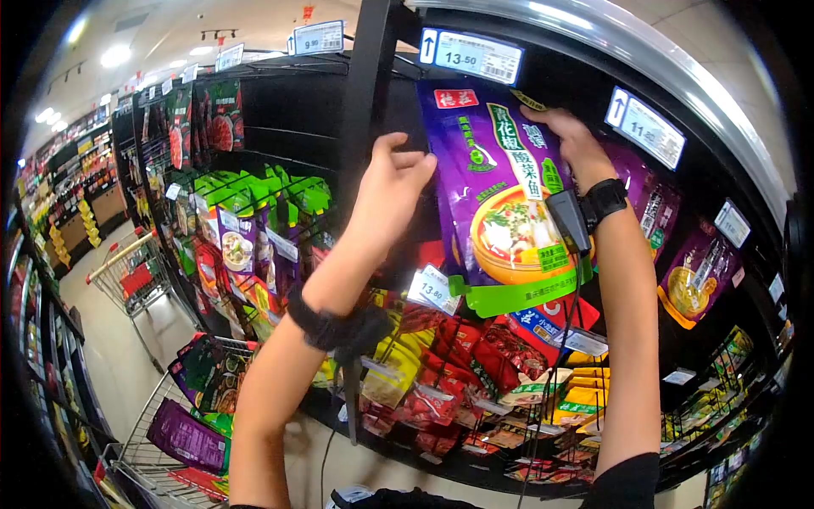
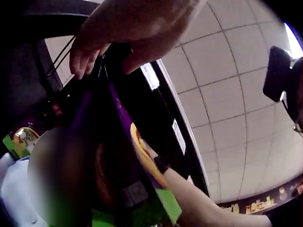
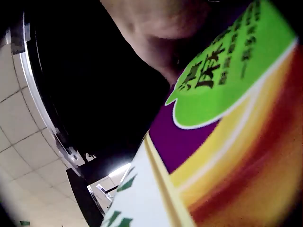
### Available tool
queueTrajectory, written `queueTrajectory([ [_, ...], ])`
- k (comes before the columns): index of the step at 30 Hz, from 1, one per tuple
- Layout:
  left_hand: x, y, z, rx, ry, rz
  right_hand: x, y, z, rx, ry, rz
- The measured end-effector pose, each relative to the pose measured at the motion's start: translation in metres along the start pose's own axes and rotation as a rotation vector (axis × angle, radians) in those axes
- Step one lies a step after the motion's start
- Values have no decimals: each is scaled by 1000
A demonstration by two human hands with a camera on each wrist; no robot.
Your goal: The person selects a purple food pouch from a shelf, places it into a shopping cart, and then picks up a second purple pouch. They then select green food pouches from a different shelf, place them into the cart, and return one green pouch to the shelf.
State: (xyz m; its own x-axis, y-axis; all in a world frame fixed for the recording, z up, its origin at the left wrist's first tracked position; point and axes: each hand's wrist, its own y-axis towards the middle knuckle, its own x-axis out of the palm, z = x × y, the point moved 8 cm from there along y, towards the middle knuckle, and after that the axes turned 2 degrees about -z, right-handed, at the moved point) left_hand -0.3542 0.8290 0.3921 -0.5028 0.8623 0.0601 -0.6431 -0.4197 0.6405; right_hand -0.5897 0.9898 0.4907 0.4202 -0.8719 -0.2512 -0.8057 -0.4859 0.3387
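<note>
A large purple food package (image 1: 500, 195) with a soup bowl picture and green bottom edge hangs upright before the shelf. The right hand (image 1: 577, 148) grips its upper right edge; in the right wrist view that hand (image 3: 161, 38) is partly behind the package (image 3: 194, 146). At the package's upper left edge is the left hand (image 1: 394, 182), fingers loosely bent, fingertips close to the edge; whether they touch cannot be told. The left wrist view shows the left hand (image 2: 132, 33) above the dark package (image 2: 125, 113), a gap between thumb and fingers, beside thin wire.
Price tags (image 1: 471, 56) line the rail above. Red and yellow packets (image 1: 424, 407) hang below, green-topped bags (image 1: 246, 204) to the left. Purple packages (image 1: 699, 276) hang at the right. A cart (image 1: 157, 424) with packages stands lower left, another cart (image 1: 127, 271) behind it. A black post (image 1: 365, 110) divides the shelves.
</note>
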Motion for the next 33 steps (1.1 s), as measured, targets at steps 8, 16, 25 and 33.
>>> queueTrajectory([
  [8,49,-91,-61,337,706,-369,-21,41,30,-41,161,-8],
  [16,49,-93,-73,241,620,-355,-56,91,55,-237,-92,285],
  [25,48,-96,-79,211,511,-324,-58,84,39,-137,-594,765],
  [33,49,-96,-83,188,527,-347,-64,89,54,-302,-432,818],
])
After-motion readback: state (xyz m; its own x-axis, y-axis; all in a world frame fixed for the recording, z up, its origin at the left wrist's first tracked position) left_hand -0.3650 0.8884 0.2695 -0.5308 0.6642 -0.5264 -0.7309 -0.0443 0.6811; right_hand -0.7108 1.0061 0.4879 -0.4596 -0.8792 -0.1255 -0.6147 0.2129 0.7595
